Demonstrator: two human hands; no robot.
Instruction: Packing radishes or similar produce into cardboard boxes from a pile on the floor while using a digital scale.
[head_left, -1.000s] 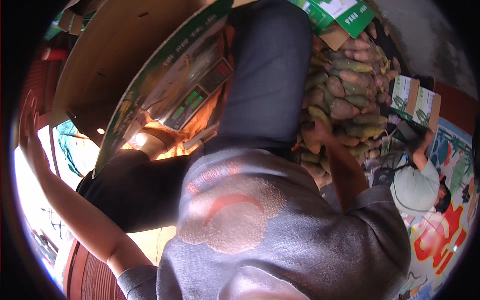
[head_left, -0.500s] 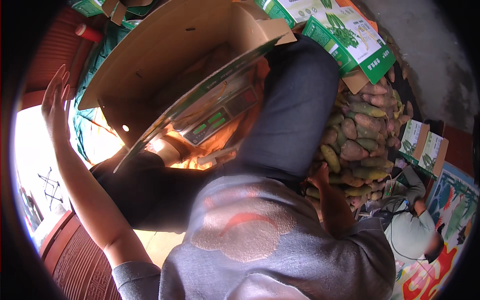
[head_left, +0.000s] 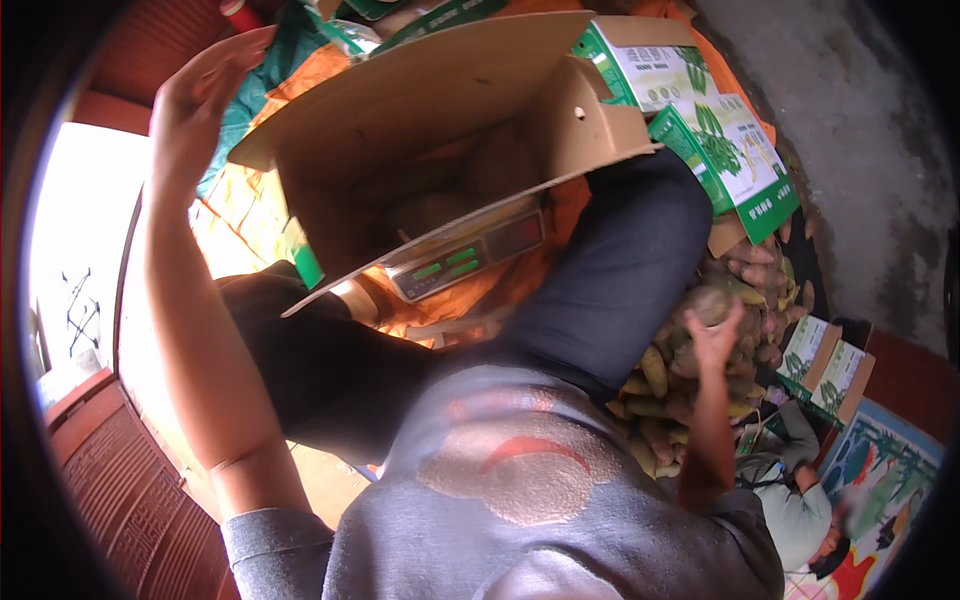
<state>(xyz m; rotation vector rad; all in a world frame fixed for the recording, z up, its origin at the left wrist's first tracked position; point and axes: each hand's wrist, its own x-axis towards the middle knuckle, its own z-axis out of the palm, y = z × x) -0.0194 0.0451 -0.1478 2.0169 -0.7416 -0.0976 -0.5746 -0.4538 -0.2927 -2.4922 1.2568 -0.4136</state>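
Observation:
My left hand is raised beside the left end of an open cardboard box. Its fingers are stretched out and nothing is in them. On the right, my right hand has its fingers round a roundish sweet potato, slightly blurred, above a big pile of sweet potatoes. The box, dark inside, sits over a digital scale with green-lit displays. Its contents are too shadowed to make out.
Green and white printed cartons lie beyond my right knee, and smaller cartons stand right of the pile. Another person is at the lower right. A carved red-brown wooden seat is at the lower left.
My right hand has moved up and away from my thigh and now shows a sweet potato in its fingers. My left hand is still raised. The box appears lower and further right in view.

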